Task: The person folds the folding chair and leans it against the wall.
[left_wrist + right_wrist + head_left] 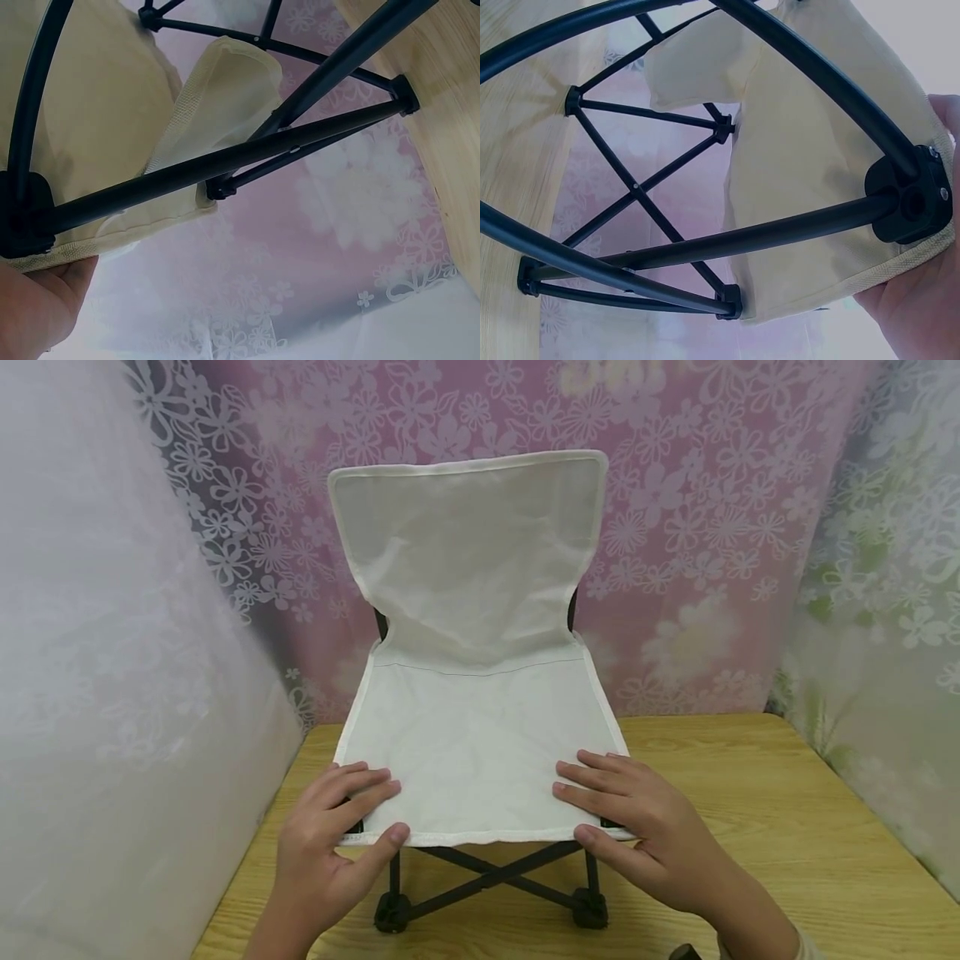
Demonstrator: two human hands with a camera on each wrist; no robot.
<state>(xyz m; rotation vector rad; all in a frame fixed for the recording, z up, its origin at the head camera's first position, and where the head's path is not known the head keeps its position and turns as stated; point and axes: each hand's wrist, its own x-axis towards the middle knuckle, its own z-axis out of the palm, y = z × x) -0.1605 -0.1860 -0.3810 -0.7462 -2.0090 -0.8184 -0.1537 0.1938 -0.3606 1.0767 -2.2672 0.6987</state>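
Note:
A small folding chair with a white fabric seat [480, 752] and backrest [480, 552] stands unfolded on the table. My left hand [330, 835] lies on the seat's front left corner, fingers spread on the fabric and thumb at the front edge. Across from it, my right hand [652, 818] rests on the front right corner, also with extended fingers. Black crossed legs [483, 887] show under the front edge. From below, the left wrist view shows a black corner joint [26, 214] beside the left hand. A matching joint [911, 199] sits by the right hand in the right wrist view.
The wood-grain table [720, 793] carries the chair's feet. Behind it hangs a pink flowered curtain [675, 518], with pale sheets [97, 693] at the left and right. A dark rounded object [684, 952] pokes in at the bottom edge.

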